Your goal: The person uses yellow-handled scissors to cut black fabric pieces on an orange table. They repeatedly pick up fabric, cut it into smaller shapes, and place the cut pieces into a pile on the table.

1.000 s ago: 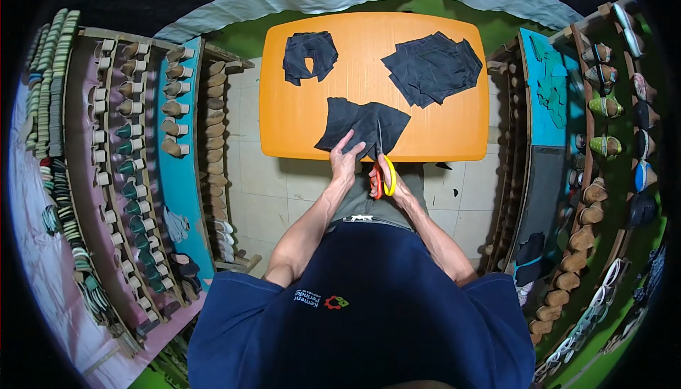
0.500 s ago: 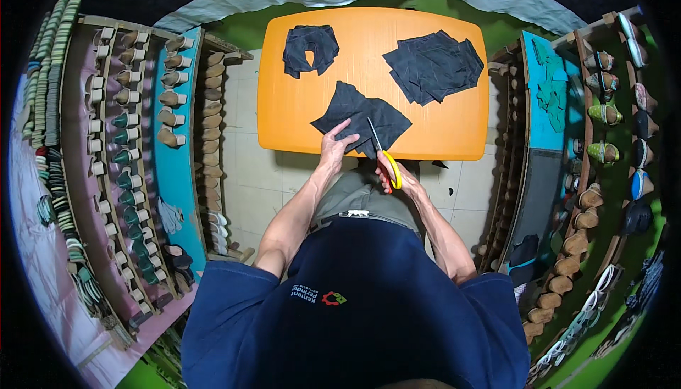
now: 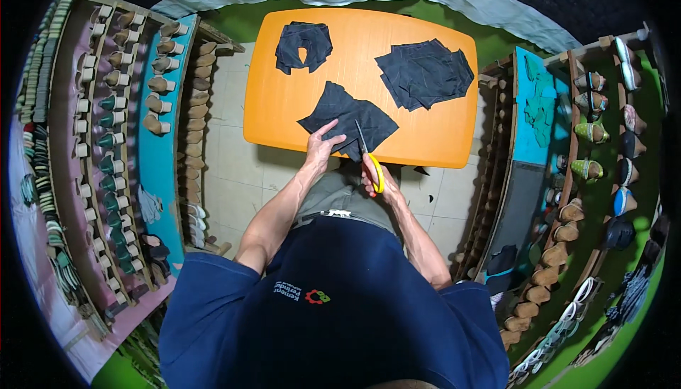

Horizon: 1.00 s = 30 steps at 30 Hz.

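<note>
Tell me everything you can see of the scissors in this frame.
The scissors have yellow handles and slim grey blades that look like metal. The right hand grips the handles at the near edge of the orange table. The blades point away from the person into the dark fabric piece nearest them, which the left hand presses flat. How far the blades are open cannot be told.

Single head-worn fisheye view, looking steeply down from above person's own torso. Facing forward over orange worktop [image 3: 298, 105], sitting mid-distance near upper centre. Forearms entering from lower middle. Shelf racks [image 3: 106, 141] bending along left and right rims. No second view sharing scene.
</note>
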Each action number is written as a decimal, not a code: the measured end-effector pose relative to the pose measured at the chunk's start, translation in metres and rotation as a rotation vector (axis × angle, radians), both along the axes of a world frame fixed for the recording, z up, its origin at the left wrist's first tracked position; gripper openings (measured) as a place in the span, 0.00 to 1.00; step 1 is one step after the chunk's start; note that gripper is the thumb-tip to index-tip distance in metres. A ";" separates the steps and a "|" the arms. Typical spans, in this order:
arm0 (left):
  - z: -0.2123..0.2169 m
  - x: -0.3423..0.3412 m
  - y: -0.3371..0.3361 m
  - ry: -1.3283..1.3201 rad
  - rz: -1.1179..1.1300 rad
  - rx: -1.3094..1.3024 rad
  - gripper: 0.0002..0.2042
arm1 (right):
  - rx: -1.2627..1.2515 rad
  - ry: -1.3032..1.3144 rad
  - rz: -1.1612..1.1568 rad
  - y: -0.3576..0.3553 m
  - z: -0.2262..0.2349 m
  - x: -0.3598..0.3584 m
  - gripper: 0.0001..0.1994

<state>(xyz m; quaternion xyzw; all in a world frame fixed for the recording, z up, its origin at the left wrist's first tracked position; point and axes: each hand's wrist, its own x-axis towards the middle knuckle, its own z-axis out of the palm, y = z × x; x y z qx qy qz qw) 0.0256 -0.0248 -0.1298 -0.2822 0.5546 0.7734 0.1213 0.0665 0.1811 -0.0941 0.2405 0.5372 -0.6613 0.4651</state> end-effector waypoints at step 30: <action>-0.007 0.011 0.019 0.013 0.163 0.057 0.31 | 0.155 0.098 -0.142 -0.010 0.020 0.011 0.30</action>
